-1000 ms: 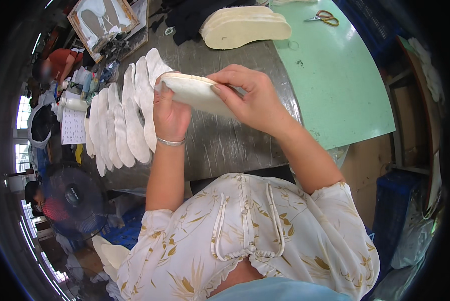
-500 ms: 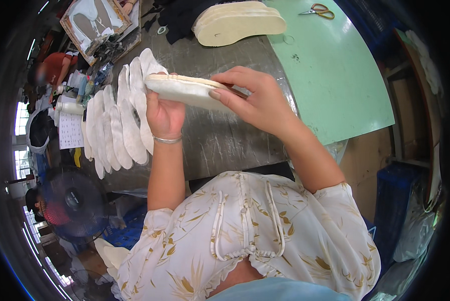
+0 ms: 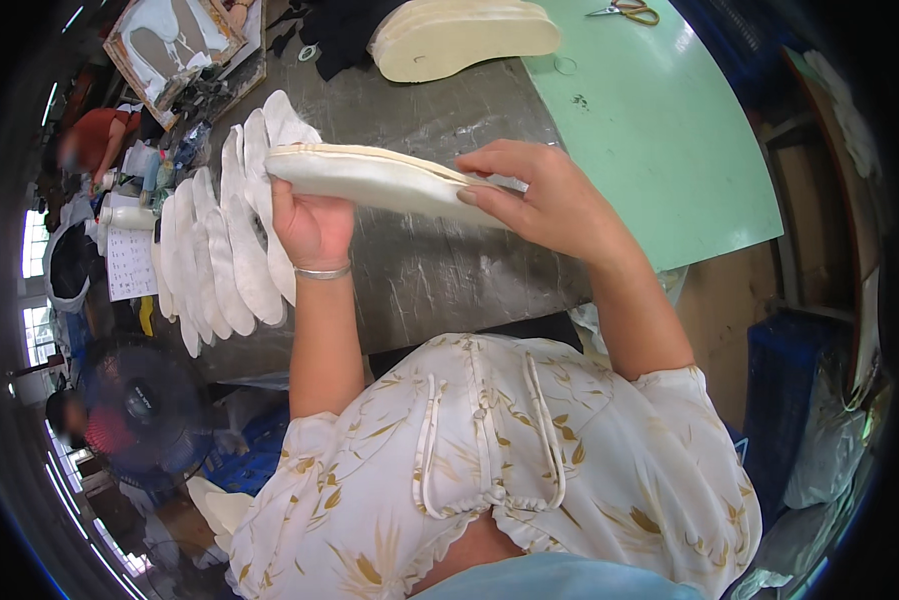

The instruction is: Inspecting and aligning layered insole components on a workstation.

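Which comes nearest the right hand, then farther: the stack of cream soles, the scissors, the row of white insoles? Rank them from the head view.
From the right hand:
1. Stack of cream soles, beyond the hand at the table's far edge.
2. Scissors, on the green mat, far right corner; almost as near as the stack.
3. Row of white insoles, fanned out to the left, past the left hand.

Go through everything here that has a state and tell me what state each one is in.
Sole: held above the table, lying flat.
Left hand: gripping the sole from beneath.
Right hand: fingers on the sole's end.
White insoles: fanned, overlapping.
Cream sole stack: stacked.
Scissors: lying flat.
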The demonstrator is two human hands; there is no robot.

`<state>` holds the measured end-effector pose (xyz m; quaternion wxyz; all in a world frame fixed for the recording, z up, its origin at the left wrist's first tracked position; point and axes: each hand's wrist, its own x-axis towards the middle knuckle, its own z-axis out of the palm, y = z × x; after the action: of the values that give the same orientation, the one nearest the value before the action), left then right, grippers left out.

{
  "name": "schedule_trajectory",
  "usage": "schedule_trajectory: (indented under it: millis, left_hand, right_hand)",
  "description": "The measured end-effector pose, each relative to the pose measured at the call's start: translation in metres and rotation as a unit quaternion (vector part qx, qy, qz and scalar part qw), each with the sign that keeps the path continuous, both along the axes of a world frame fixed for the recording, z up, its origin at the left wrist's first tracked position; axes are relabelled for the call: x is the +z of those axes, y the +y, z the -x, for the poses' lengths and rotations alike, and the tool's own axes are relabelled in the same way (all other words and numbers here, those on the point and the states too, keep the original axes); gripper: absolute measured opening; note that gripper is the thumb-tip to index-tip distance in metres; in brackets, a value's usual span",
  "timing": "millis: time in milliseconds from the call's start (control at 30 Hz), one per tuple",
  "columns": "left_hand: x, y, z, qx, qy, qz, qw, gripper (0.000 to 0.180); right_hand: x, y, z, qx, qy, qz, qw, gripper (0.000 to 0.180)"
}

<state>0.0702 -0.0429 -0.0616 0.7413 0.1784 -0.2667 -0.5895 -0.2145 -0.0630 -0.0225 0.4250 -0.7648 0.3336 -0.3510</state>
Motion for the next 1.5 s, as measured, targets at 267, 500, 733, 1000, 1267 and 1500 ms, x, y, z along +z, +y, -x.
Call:
schedule_trajectory:
  millis: [267, 500, 733, 1000, 1267, 1500]
  left_hand:
    - [-0.002, -0.002, -0.004, 0.002, 0.024, 0.022, 0.999, 0.030]
    - [0.000, 0.003, 0.008, -0.007, 0.029, 0.057, 0.998, 0.027]
    - [-0.003, 0.001, 0.006, 0.011, 0.015, 0.052, 0.998, 0.023]
    - [-0.015, -0.001, 0.023, -0.022, -0.006, 0.081, 0.996, 0.024]
    - [-0.017, 0.003, 0.030, 0.029, -0.061, 0.012, 0.998, 0.025]
    - [-0.029, 0.001, 0.026, 0.039, -0.067, -0.022, 0.997, 0.029]
  right_hand:
    - [-0.004, 0.007, -0.001, -0.109, -0.032, 0.075, 0.991, 0.023]
    - [-0.011, 0.006, -0.036, -0.148, -0.037, 0.233, 0.961, 0.007]
    - [-0.010, 0.007, -0.012, -0.083, 0.045, 0.167, 0.981, 0.028]
    - [-0.008, -0.003, -0.048, -0.121, -0.068, 0.205, 0.969, 0.017]
    - [-0.006, -0.005, -0.059, -0.124, -0.070, 0.155, 0.978, 0.012]
    - [-0.014, -0.015, -0.045, -0.081, -0.044, 0.071, 0.993, 0.025]
